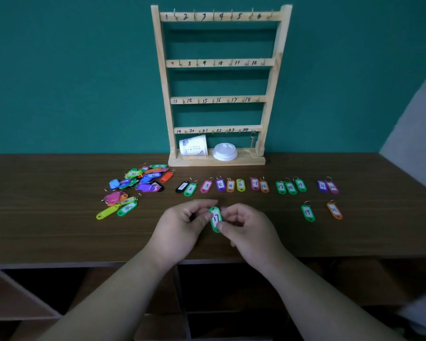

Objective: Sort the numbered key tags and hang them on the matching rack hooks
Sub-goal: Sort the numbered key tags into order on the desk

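We look down on a brown tabletop (59,237) against a teal wall. A wooden rack (162,70) stands at its back edge, with four rungs numbered 1 to 24 and a hook by each number.

Our hands meet over the tabletop's near middle. The left hand (180,225) and the right hand (249,227) both have curled fingers and together pinch tag 17 (216,219), a green tag held upright between them with its number facing us.

A loose pile (143,179) of mixed-colour tags lies to the left, in front of the rack's left corner. A row (230,185) of tags lies flat between us and the rack, running rightward from 1 in small groups.

A paper cup (193,145) lies on its side on the rack's base, with a white lid (224,151) just beside it.

Nearer us, on the right, tag 19 (308,212) and tag 24 (334,210) lie apart from the row. Tag 16 (127,208) lies below the pile.
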